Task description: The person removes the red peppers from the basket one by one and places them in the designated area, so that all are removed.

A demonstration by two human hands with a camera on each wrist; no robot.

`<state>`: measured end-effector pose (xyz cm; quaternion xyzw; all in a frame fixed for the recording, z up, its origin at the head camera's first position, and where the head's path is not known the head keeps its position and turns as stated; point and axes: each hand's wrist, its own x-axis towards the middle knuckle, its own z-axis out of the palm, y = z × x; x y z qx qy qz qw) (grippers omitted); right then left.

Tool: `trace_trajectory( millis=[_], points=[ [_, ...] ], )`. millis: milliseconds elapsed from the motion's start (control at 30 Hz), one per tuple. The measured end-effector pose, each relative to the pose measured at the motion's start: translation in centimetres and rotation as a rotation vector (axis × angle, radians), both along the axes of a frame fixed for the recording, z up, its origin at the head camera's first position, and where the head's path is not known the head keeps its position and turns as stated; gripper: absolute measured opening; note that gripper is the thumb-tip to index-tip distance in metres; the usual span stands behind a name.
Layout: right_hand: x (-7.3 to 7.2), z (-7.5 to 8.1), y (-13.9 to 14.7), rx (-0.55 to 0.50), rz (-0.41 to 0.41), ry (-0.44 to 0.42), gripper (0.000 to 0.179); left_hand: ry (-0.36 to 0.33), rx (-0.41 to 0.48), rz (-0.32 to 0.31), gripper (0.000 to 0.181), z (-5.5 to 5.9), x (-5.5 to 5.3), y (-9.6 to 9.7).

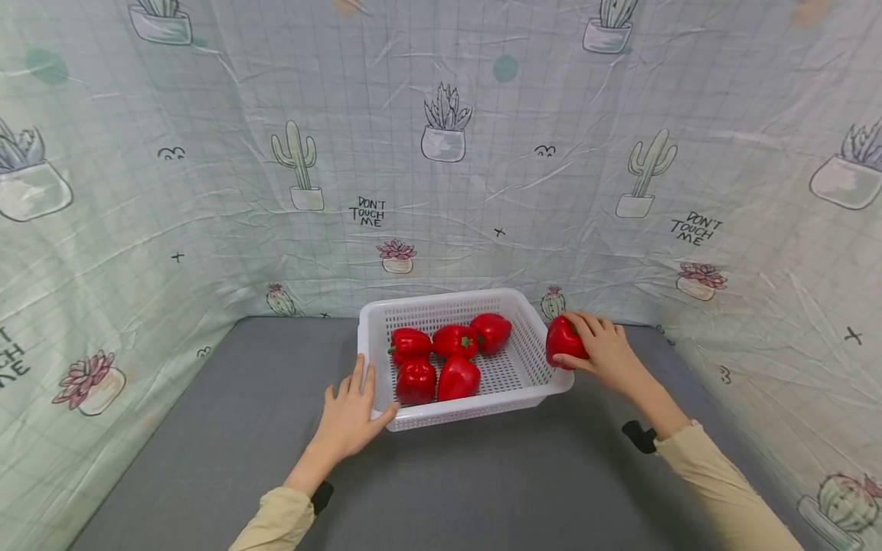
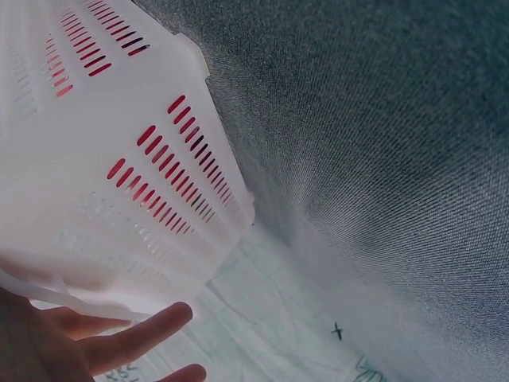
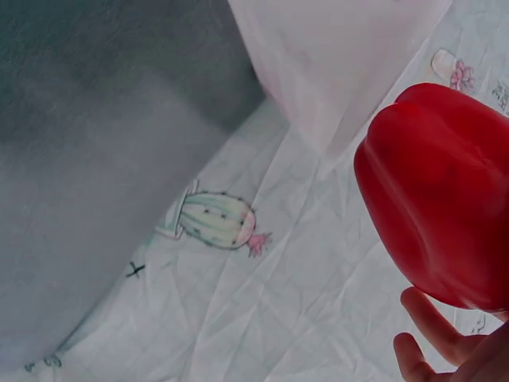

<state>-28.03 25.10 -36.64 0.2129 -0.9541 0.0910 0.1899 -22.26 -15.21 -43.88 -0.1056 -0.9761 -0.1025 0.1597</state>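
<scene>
Gray counter (image 1: 496, 482) nearest me. Left grip (image 1: 347, 421) unclenched, straight fingers against near-left side of white perforated basket (image 1: 496, 399). Right grip (image 1: 608, 355) curled round red bell pepper (image 1: 562, 344) at basket's right rim. Farther in, five other bell peppers (image 1: 458, 379) lie in basket: I judge those settled, only held one outstanding. Cactus-print curtain (image 1: 482, 222) behind.

Peppers (image 1: 416, 382) glossy red, green stems (image 1: 391, 350) on some; basket (image 1: 496, 400) at centre white, slot-patterned. Counter (image 1: 455, 490), lower frame, grey. Cloth (image 1: 496, 214), upper frame: pale grey-green, faint grid, potted-plant prints (image 1: 301, 168); sleeves (image 1: 723, 482) beige.
</scene>
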Motion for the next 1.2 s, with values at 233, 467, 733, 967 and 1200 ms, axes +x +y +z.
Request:
trace_trajectory(
  millis=[233,467,733,967,1200],
  points=[
    [0.0,0.1,1.4,0.005,-0.019,0.023,0.073,0.0,0.012,-0.006,0.08,-0.1,0.0,0.0],
    [-0.7,-0.2,2.6,-0.05,-0.022,0.043,0.071,0.0,0.011,-0.004,0.08,-0.1,0.0,-0.1],
    [-1.6,-0.9,4.2,-0.105,-0.06,0.057,0.064,-0.009,0.013,-0.005,0.081,-0.2,0.0,0.0],
    [-2.7,-2.0,5.1,-0.113,-0.086,0.056,0.062,0.011,0.015,-0.009,0.08,-0.3,-0.1,0.0],
    [-3.9,-3.4,5.4,-0.115,-0.132,0.055,0.061,0.009,0.004,0.002,0.08,-0.2,-0.1,-0.1]
  ],
)
